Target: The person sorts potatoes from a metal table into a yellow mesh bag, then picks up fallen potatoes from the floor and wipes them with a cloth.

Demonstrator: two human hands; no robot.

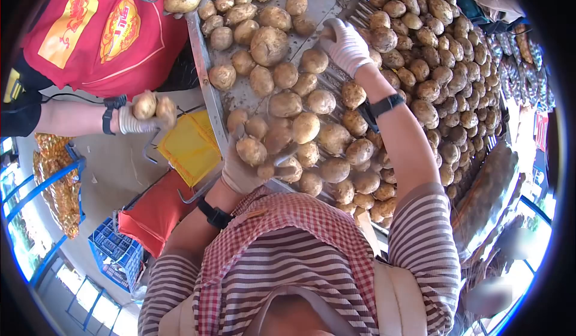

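My left hand wears a light glove. Its fingers are curled round a potato, and a small potato shows by the palm. More potatoes lie against its far side, partly covered by the fingers. Farther forward, my right hand, in a white glove, is over the metal sorting table beside a slotted grate. Its fingers reach downward and apart, with no potato visible in them. A large potato and a pale one lie between my two hands.
A big heap of potatoes covers the right side. At left, a co-worker in a red apron holds potatoes in one gloved hand and another potato above. Yellow and red sacks and a blue crate stand below.
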